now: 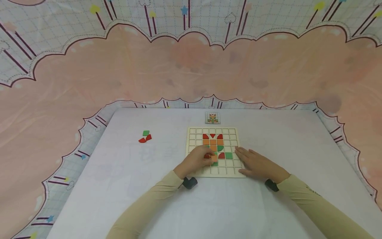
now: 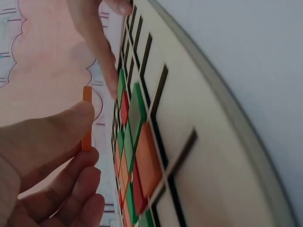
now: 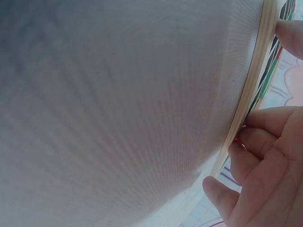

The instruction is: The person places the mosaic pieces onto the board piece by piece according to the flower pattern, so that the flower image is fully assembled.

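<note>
My left hand [image 1: 195,157] pinches a thin orange square tile [image 1: 214,158] between thumb and fingers, above the lower middle of a pale grid board [image 1: 192,136]. In the left wrist view, the orange tile [image 2: 87,142] appears edge-on, apart from the board. My right hand [image 1: 260,165] rests along the board's right edge, fingers extended. In the right wrist view, its fingertips touch the wooden rim [image 3: 253,71]. Red, orange and green tiles lie in the grid, among them a green square [image 1: 228,155] and a green rounded piece [image 1: 220,148]. My left hand hides some of them.
Left of the board, a green square tile [image 1: 146,133] and two red quarter-round tiles [image 1: 142,140] lie on the white table [image 1: 143,205]. Beyond the board's far edge sits a small pattern card [image 1: 212,118]. A patterned cloth [image 1: 179,73] rises behind the table.
</note>
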{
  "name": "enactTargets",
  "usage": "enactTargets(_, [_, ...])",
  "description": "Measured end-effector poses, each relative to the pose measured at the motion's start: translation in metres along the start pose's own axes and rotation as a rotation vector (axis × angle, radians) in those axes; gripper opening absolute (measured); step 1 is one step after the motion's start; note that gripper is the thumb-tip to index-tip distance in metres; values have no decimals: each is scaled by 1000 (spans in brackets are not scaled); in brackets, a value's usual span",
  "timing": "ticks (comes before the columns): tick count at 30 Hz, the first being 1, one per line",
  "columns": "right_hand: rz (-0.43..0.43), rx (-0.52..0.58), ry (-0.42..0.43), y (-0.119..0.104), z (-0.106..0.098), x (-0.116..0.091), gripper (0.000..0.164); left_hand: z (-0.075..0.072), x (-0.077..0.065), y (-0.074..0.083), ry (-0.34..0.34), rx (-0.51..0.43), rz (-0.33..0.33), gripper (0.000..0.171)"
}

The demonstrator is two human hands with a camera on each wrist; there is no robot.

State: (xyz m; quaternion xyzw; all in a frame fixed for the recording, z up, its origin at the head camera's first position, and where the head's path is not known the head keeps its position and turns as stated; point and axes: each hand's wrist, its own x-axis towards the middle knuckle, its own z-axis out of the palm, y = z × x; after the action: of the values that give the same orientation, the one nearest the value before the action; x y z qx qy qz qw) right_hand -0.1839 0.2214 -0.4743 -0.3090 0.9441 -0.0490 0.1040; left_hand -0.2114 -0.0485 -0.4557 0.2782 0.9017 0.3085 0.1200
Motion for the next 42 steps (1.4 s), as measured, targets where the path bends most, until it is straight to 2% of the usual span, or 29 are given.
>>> enactTargets(10, [-16, 19, 8, 1, 0, 0, 75, 20, 13, 14, -7, 141, 36, 26])
enactTargets(17, [-32, -3, 32, 2, 2, 1, 75, 26, 15, 14, 6, 168, 58, 23])
enactTargets(31, [-19, -3, 18, 0, 0, 0, 75, 29, 15, 13, 42, 130, -16, 20])
enactTargets(42, [-15, 0, 29, 1, 0, 0, 76, 27, 14, 4, 47, -103, -50, 21])
